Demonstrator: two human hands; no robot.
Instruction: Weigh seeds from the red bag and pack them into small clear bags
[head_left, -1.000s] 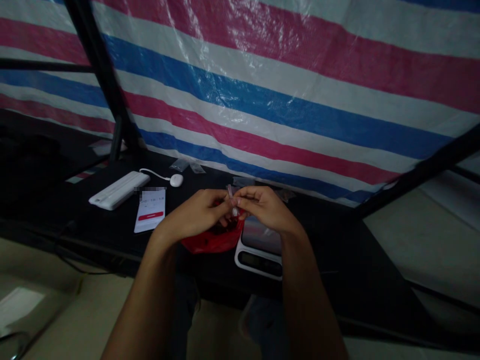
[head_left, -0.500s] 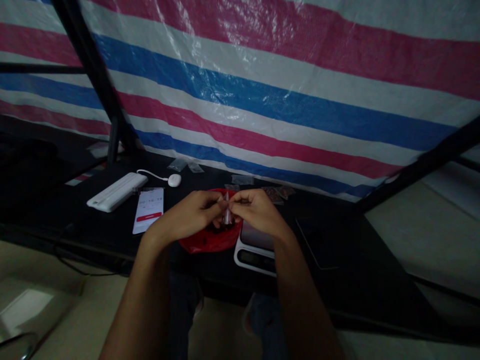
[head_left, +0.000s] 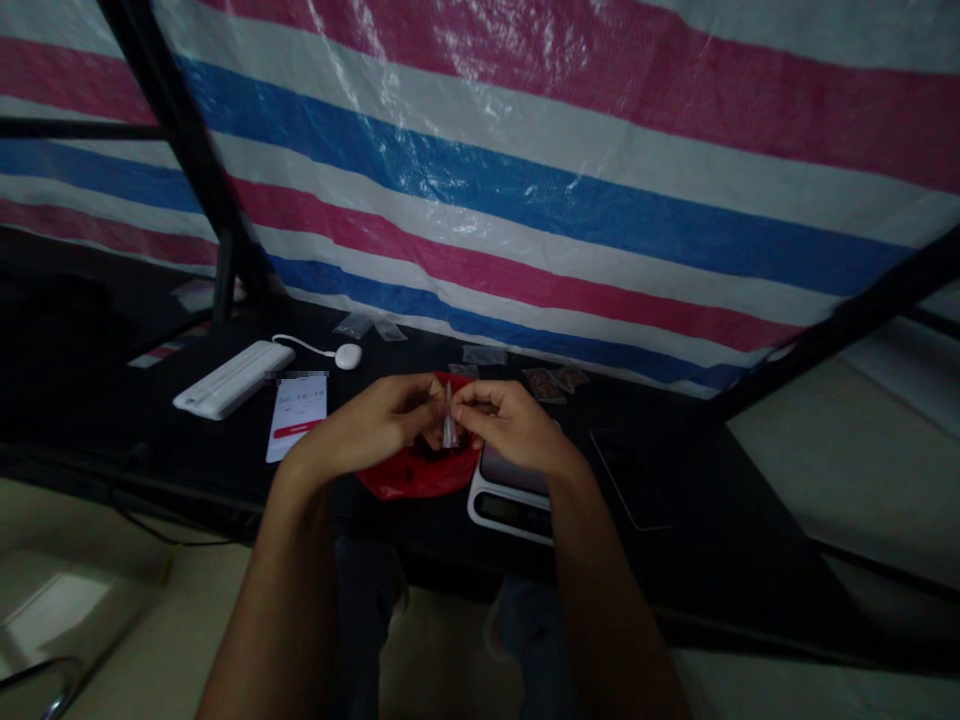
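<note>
Clear plastic bag point(head_left: 450, 430), clamped from both sides in the grip of left hand point(head_left: 394, 418) and right hand point(head_left: 517, 425), over the red bag point(head_left: 420, 485).
Likeliest mishap, by judgement: slick film slipping free on any slackening of either pinch, with a fall into the red bag below. Just right of the grip: white-edged scale point(head_left: 512, 512), partly hidden behind the right hand, an obstacle to lowering on that side. Beyond the grip, to the right: packets of brown bits point(head_left: 544, 385). Left of the grip: phone point(head_left: 296, 415), then a white device point(head_left: 234, 380) farther out. Well to the right, on the desk point(head_left: 720, 530): a dark, flat slab point(head_left: 626, 475).
</note>
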